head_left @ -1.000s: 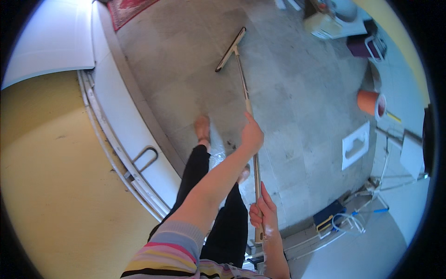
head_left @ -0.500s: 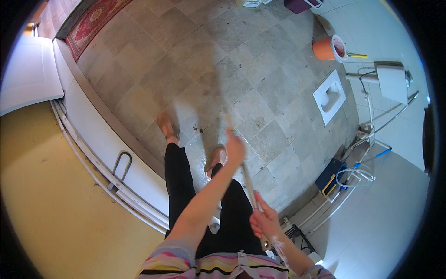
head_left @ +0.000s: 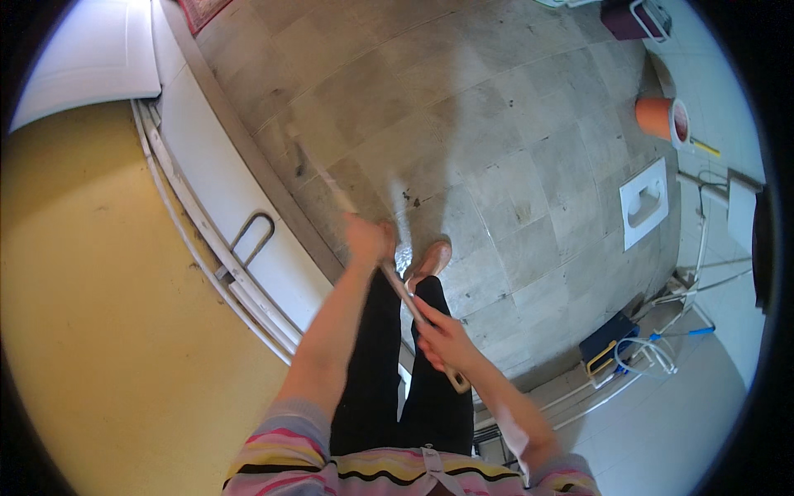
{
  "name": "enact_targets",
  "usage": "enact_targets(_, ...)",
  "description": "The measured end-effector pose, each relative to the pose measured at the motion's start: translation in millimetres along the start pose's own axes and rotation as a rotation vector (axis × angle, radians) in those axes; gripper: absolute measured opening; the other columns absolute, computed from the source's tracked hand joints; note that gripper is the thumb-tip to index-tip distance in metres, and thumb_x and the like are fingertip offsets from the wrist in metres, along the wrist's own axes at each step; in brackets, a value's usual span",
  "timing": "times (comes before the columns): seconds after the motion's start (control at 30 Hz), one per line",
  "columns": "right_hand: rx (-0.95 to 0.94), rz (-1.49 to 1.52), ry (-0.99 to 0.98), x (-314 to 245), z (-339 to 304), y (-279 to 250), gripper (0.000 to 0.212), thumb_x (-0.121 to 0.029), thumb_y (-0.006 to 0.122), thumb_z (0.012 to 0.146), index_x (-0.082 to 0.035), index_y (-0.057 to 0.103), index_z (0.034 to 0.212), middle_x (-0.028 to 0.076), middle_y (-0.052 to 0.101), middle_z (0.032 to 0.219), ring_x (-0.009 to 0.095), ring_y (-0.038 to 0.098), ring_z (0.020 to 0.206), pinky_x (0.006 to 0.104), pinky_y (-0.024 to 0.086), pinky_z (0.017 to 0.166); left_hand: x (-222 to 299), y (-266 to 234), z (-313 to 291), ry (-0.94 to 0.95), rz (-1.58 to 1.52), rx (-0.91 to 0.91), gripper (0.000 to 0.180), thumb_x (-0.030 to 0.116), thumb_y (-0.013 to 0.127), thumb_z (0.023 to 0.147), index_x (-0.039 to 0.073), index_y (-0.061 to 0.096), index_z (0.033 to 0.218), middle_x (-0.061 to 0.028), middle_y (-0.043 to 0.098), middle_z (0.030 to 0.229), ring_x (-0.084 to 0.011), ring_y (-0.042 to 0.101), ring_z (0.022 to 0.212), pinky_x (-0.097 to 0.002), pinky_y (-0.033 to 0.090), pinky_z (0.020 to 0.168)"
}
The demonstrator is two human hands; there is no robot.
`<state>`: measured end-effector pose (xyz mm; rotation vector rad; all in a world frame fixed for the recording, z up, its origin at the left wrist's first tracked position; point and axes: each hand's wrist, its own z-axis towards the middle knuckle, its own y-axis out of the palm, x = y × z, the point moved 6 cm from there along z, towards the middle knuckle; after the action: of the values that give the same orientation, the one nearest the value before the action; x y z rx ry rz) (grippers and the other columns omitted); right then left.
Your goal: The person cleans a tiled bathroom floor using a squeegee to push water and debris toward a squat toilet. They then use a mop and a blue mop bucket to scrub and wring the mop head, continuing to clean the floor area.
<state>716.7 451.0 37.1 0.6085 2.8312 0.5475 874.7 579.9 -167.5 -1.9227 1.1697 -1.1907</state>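
Observation:
A long pale pole (head_left: 400, 286) slants across in front of my legs, from upper left to lower right. Wrapped round its middle is my left hand (head_left: 365, 238), blurred by motion. My right hand (head_left: 445, 335) grips it lower down, close to its end with a hole, over my thigh. Beyond my left hand the pole runs out over the grey tiled floor (head_left: 496, 190) toward the door sill on the left. That far part is smeared, so what its tip bears cannot be made out. My feet in tan shoes stand just below it.
Left of me are a sill (head_left: 248, 140), a white door panel with a looped handle (head_left: 252, 240) and a yellow wall (head_left: 99, 289). At right lie a white squat toilet (head_left: 645, 204), an orange bucket (head_left: 657, 118), a dark purple bin (head_left: 626, 20) and pipes with a hose (head_left: 645, 355).
The pole's far part has swung left, from pointing straight ahead to slanting toward the sill. My left hand moved left with it, and the room has shifted right in view.

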Motion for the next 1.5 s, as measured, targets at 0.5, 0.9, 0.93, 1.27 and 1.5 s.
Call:
enact_targets(0.5,0.487,0.387,-0.088,100.2,-164.6,22.6,0.059,-0.010,0.038,0.096,-0.028,0.012,0.146,0.000,0.041,0.059,0.006,0.037,0.043,0.0206,0.034,0.035,155.7,56.0,-211.5,-0.049,-0.439,-0.740,0.069,0.016,0.048,0.087,0.012,0.009,0.143,-0.0207,0.061,0.073,-0.0367,0.060,0.062,-0.0457,0.047,0.054)
enact_targets(0.9,-0.178,0.085,-0.234,-40.0,88.2,98.2,0.053,-0.017,0.042,0.096,-0.028,0.023,0.144,-0.001,0.042,0.062,0.006,0.035,0.041,0.0217,0.035,0.034,-44.2,-97.1,123.3,-0.227,-0.185,-0.083,0.029,0.010,0.042,0.085,-0.001,0.040,0.112,-0.0188,0.057,0.077,-0.0291,0.059,0.051,-0.0381,0.048,0.039)
enact_targets(0.93,-0.171,0.107,-0.205,-33.5,90.1,94.4,0.052,-0.018,0.042,0.096,-0.028,0.024,0.143,-0.001,0.043,0.061,0.006,0.035,0.040,0.0225,0.035,0.033,-47.7,-85.4,122.4,-0.281,-0.160,-0.104,0.030,0.010,0.042,0.085,-0.001,0.040,0.113,-0.0190,0.057,0.076,-0.0293,0.059,0.051,-0.0385,0.047,0.039)
enact_targets(1.27,0.193,0.648,-0.231,87.7,-72.4,-55.6,0.053,-0.016,0.040,0.097,-0.027,0.020,0.145,-0.003,0.036,0.059,0.005,0.031,0.041,0.0192,0.030,0.035,178.8,92.9,-120.1,0.331,-0.129,-0.441,0.082,0.000,0.052,0.078,-0.004,-0.001,0.141,-0.0198,0.060,0.083,-0.0310,0.061,0.073,-0.0382,0.050,0.065)
enact_targets(1.5,0.501,0.801,-0.237,186.2,-186.5,-163.1,0.051,-0.020,0.038,0.098,-0.027,0.018,0.145,-0.003,0.032,0.056,0.004,0.032,0.039,0.0182,0.029,0.034,265.3,219.4,-333.4,0.173,-0.001,-0.982,0.084,0.003,0.052,0.080,-0.005,-0.006,0.140,-0.0259,0.061,0.090,-0.0353,0.063,0.082,-0.0402,0.051,0.067)
